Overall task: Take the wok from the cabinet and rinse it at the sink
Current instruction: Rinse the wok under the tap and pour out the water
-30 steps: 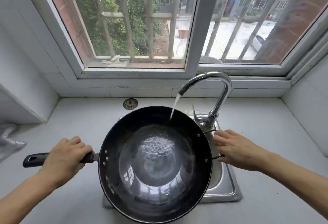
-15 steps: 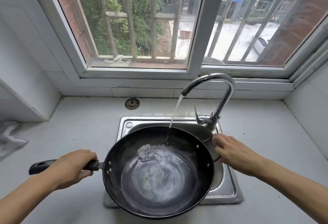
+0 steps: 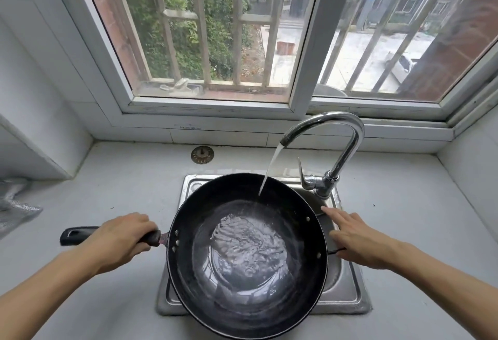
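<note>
1. Since the wok (image 3: 246, 256) is already over the stainless steel sink (image 3: 347, 294), the fetching from the cabinet can be taken as done; no cabinet shows in the head view.
2. While the gooseneck faucet (image 3: 331, 148) runs, a thin stream of water (image 3: 269, 170) falls from its spout onto the far inner wall of the wok, and a rippling pool covers the bottom of the pan. Rinsing is therefore under way, not merely about to start.
3. On the near left, the left hand (image 3: 118, 240) is wrapped round the long black handle (image 3: 78, 234), fingers curled over the top of it, and the handle's free end sticks out past the hand toward the left over the counter (image 3: 107, 199).
4. Across the pan, the right hand (image 3: 358, 240) lies by the wok's right rim with fingers straight and close together, pointing toward the faucet's base; it sits over the small loop handle (image 3: 338, 251), but whether the palm actually presses on the rim or loop I cannot tell.
5. What looks left, as a judgement: swirling the water round the walls, tipping it out into the basin, and shutting off the lever (image 3: 303, 175), which stands just beyond the right fingertips.
6. Further off, a round drain strainer (image 3: 202, 154) lies on the counter behind the sink, and a crumpled grey cloth (image 3: 16, 205) sits at the far left edge; neither is involved.
</note>
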The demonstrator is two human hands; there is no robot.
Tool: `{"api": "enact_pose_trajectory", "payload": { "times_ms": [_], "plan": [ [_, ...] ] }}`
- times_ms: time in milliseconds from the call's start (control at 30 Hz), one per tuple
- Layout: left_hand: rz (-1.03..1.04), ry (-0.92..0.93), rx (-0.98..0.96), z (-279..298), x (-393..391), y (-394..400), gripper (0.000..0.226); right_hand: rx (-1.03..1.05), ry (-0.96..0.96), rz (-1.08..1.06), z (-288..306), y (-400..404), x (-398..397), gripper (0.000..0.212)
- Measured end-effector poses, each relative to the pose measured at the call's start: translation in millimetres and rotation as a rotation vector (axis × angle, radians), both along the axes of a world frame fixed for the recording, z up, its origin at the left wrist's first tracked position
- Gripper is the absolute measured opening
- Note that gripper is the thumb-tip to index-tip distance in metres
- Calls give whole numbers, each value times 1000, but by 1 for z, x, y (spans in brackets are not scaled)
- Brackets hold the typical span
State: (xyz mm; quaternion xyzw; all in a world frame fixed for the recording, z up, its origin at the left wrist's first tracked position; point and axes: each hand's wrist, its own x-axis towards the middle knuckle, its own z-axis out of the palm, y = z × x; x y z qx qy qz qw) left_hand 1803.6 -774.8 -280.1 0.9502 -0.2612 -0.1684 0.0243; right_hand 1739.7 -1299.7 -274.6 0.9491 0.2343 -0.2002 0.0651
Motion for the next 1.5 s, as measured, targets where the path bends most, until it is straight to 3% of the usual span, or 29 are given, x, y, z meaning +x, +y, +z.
{"api": "enact_pose_trajectory", "payload": {
  "times_ms": [200, 333, 567, 800, 1200, 1500],
  "plan": [
    [-9, -19, 9, 1, 6, -4, 13, -8, 108, -68, -3, 4, 9, 17],
    [-3, -46, 9, 3, 10, -3, 14, 11, 127, -109, -1, 4, 12, 26],
    [-28, -273, -47, 4, 6, 1, 41, 58, -145, -182, -4, 12, 6, 102],
    [-26, -433, -73, 12, 14, -10, 42, 20, -306, -297, 5, 23, 6, 116],
    [31, -468, -36, -6, 26, -27, 44, -74, -302, -414, -13, 29, 7, 100],
    [95, -525, -64, -20, 25, -44, 43, 74, -410, -490, -27, 25, 10, 67]
  ]
}}
